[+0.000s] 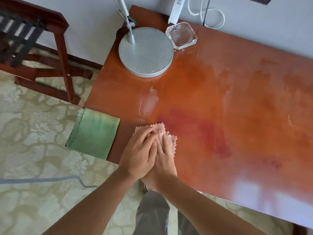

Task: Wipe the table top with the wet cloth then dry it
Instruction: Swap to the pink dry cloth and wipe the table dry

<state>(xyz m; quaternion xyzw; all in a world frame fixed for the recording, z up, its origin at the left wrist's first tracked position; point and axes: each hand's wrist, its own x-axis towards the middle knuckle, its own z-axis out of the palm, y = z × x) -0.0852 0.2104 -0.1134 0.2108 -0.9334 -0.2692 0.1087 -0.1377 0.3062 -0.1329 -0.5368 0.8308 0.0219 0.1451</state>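
A pink cloth (pixel 169 138) with zigzag edges lies on the glossy orange-brown table top (pixel 228 107) near its front left corner. My right hand (pixel 165 158) presses flat on the cloth with straight fingers. Partly overlapping it, my left hand (pixel 138 153) also presses down with straight fingers. Most of the cloth is hidden beneath the hands. A folded green cloth (pixel 94 134) lies on the table's left end and hangs over its edge. Pale wet streaks (pixel 149 102) show on the wood beyond the hands.
A round silver lamp base (pixel 146 55) with its arm stands at the back left of the table. A clear glass ashtray (pixel 182 35) sits beside it by the wall. A dark wooden rack (pixel 33 48) stands on the patterned carpet to the left.
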